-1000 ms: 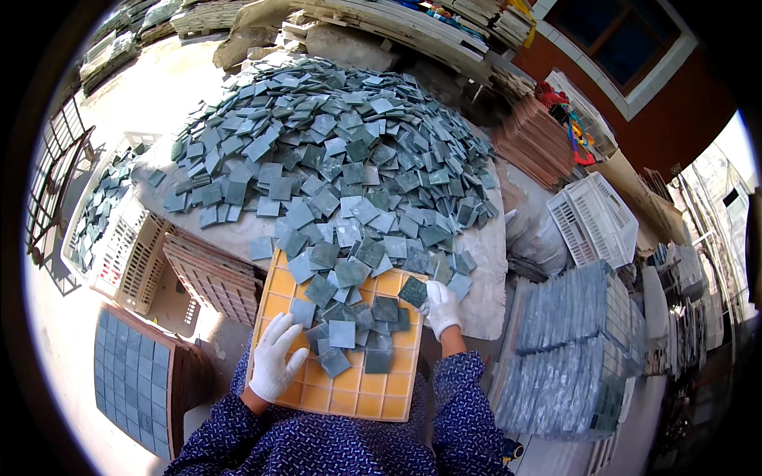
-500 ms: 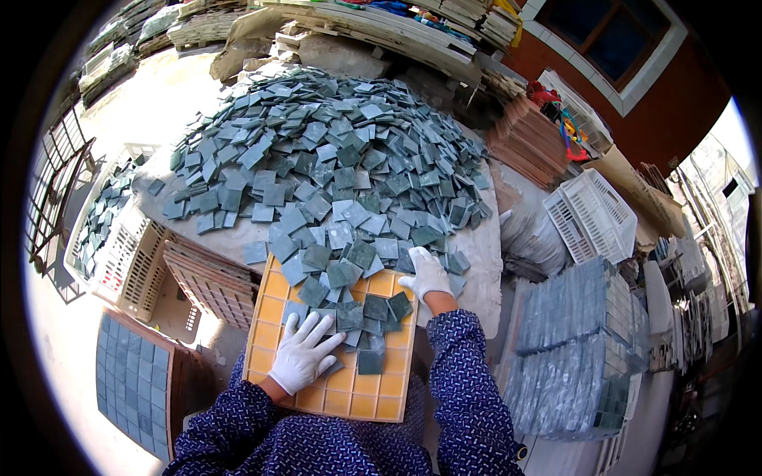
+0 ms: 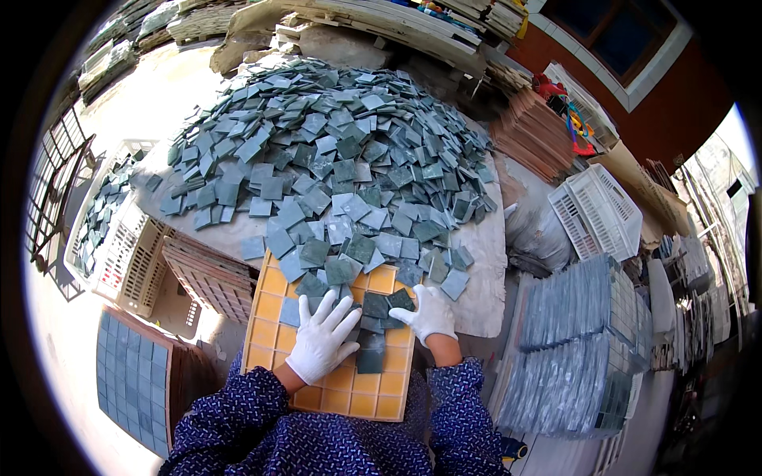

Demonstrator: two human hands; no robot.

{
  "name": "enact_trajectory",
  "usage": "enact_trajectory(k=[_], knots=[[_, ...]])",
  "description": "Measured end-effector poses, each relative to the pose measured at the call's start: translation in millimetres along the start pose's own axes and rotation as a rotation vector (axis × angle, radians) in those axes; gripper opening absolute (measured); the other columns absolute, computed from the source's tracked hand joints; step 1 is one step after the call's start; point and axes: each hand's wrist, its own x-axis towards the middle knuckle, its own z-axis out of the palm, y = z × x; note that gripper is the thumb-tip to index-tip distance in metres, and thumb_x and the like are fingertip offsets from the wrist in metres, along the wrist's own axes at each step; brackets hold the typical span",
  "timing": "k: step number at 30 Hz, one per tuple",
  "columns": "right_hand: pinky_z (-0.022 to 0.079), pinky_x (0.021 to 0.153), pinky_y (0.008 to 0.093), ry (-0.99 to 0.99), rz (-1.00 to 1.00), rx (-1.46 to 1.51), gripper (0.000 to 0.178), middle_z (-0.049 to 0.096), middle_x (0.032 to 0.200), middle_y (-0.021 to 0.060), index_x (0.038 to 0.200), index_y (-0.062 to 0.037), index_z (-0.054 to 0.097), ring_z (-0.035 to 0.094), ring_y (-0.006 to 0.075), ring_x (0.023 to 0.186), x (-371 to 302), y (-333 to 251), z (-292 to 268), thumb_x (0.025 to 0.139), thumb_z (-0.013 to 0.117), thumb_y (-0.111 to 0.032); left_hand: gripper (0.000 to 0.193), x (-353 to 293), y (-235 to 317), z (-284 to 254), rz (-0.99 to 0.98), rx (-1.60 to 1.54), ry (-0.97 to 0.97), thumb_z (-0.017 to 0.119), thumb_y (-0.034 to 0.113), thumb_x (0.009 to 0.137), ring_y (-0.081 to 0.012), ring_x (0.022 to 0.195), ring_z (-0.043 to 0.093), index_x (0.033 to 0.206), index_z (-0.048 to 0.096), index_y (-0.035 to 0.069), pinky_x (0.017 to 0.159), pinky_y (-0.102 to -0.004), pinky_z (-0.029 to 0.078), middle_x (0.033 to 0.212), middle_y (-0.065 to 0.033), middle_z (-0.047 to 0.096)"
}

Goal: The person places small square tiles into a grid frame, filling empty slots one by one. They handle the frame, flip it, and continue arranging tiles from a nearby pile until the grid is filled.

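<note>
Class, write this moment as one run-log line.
left hand: spread over yellow grid tray | right hand: thumb by dark green tile on tray | beyond tray: loose tile heap

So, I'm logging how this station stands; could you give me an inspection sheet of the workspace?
Surface: pale top, largely covered by a tile heap.
Job's things: yellow grid tray, loose tiles on it, some cells bare.
Clutter: white crate and wrapped stack at right.
Hands: both white-gloved; left hand spread over tiles, right hand at tray's right edge, thumb apart.
Cables: none certain; coloured tangle upper right, unclear.
Surroundings: red wall, window.
</note>
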Motion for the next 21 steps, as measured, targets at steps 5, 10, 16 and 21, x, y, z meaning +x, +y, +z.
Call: enact_trajectory(k=[5,10,16,21], knots=[[0.047,0.086,0.0448,0.104,-0.056,0.121,0.063,0.055,0.112,0.0157,0.12,-0.0079,0.048,0.057,0.036,0.101,-16.9,11.0,23.0,0.069,0.078,-0.029,0.064,31.0,-10.5,22.6,-0.006,0.054,0.029,0.075,0.04,0.068,-0.0361,0.133,0.034,0.121,0.056,0.009,0.107,-0.0635,0.02,0.137,-0.0122,0.046],[0.046,0.085,0.0445,0.303,-0.158,0.13,0.063,0.055,0.111,0.0168,0.122,-0.0064,0.045,0.056,0.0362,0.1,-27.5,17.3,26.1,0.069,0.077,-0.019,0.062,15.7,-19.6,11.3,-0.025,0.077,0.036,0.075,0.034,0.069,-0.036,0.131,0.037,0.124,0.055,0.012,0.107,-0.0625,0.021,0.136,-0.0109,0.047],[0.053,0.082,0.0345,0.43,-0.257,0.473,0.066,0.053,0.123,0.015,0.128,-0.0031,0.045,0.058,0.0262,0.105,-7.2,17.3,21.8,0.071,0.077,-0.01,0.059,-11.3,-48.7,4.8,-0.213,-0.211,0.158,0.072,0.015,0.074,-0.0363,0.127,0.04,0.128,0.051,0.006,0.108,-0.0496,0.029,0.135,-0.0167,0.046],[0.045,0.096,0.0398,0.341,-0.358,0.021,0.064,0.051,0.128,0.015,0.127,-0.0049,0.048,0.052,0.033,0.115,0.5,-2.3,34.1,0.071,0.078,-0.016,0.062,-38.5,-65.8,-8.8,-0.311,-0.036,0.149,0.071,0.017,0.075,-0.0399,0.13,0.036,0.131,0.049,0.004,0.107,-0.0486,0.033,0.139,-0.0188,0.042]])
